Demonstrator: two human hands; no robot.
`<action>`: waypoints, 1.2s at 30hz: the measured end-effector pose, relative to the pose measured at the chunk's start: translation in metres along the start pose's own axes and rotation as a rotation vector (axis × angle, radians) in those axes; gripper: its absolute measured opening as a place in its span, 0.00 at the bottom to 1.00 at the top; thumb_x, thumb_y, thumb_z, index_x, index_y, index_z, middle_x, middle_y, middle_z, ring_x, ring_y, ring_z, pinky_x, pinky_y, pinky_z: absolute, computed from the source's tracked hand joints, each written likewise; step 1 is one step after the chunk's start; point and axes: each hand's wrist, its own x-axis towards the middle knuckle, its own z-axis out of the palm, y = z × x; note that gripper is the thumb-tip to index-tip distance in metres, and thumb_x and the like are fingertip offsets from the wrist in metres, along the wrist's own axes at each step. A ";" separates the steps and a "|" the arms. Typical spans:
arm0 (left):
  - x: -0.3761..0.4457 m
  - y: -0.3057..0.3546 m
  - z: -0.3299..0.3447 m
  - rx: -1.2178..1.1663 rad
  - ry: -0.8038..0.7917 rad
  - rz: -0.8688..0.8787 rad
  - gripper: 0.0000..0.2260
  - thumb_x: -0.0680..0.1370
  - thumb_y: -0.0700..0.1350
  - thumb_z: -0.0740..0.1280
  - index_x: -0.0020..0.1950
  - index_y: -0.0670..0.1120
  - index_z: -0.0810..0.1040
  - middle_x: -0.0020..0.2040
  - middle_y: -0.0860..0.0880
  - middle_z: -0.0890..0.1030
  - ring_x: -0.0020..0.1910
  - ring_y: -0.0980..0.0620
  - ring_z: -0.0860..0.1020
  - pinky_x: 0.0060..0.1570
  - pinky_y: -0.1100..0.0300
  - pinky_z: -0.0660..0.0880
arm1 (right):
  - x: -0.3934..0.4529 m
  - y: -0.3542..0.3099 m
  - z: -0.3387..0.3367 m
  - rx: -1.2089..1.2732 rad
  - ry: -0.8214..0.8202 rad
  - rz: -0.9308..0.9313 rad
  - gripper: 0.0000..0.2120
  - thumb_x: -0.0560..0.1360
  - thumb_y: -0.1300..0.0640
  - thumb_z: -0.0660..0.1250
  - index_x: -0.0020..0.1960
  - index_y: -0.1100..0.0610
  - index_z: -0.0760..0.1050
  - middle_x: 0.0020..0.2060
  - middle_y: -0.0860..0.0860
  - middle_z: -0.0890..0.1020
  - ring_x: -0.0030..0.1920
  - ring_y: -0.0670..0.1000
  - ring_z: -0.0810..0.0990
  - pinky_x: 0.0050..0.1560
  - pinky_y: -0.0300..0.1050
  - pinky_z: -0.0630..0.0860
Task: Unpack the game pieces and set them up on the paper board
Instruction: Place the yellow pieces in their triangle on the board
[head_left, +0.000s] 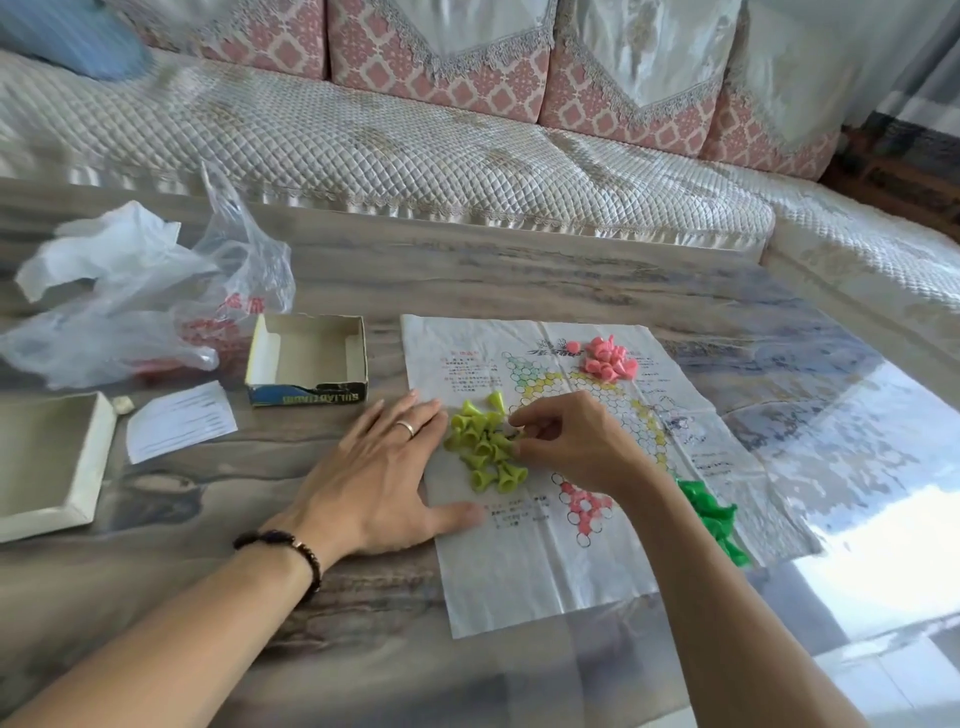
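Bright daylight, glare on table (857, 530) rt, blurry edges.

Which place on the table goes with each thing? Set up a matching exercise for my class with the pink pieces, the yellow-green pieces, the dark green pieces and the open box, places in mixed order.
Things:
1. pink pieces
2. yellow-green pieces
3. dark green pieces
4. open box

Places:
A. off the paper board, just left of it
B. at the board's far edge
C. at the board's right edge, beside the right forearm
D. on the board between the left hand and right hand

Pairs: 1-B, 2-D, 3-C, 4-A
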 end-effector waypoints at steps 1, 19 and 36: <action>0.000 0.000 0.001 -0.001 0.009 0.004 0.51 0.66 0.80 0.51 0.79 0.48 0.50 0.79 0.54 0.48 0.76 0.57 0.40 0.74 0.55 0.38 | 0.000 0.000 0.001 -0.010 -0.006 -0.005 0.09 0.70 0.59 0.74 0.50 0.55 0.83 0.32 0.44 0.79 0.28 0.36 0.74 0.31 0.29 0.69; 0.002 -0.001 0.001 -0.044 0.046 -0.026 0.53 0.63 0.81 0.53 0.78 0.49 0.51 0.79 0.55 0.48 0.76 0.59 0.39 0.74 0.54 0.37 | 0.037 0.017 -0.015 -0.140 0.099 0.050 0.08 0.74 0.63 0.70 0.52 0.60 0.81 0.38 0.48 0.81 0.39 0.47 0.80 0.39 0.34 0.77; 0.002 0.000 0.000 -0.058 0.047 -0.024 0.53 0.62 0.80 0.54 0.78 0.49 0.53 0.79 0.53 0.50 0.76 0.58 0.42 0.75 0.52 0.39 | 0.038 0.014 -0.010 -0.070 0.254 -0.036 0.14 0.71 0.61 0.71 0.55 0.51 0.77 0.44 0.47 0.77 0.38 0.46 0.76 0.40 0.40 0.76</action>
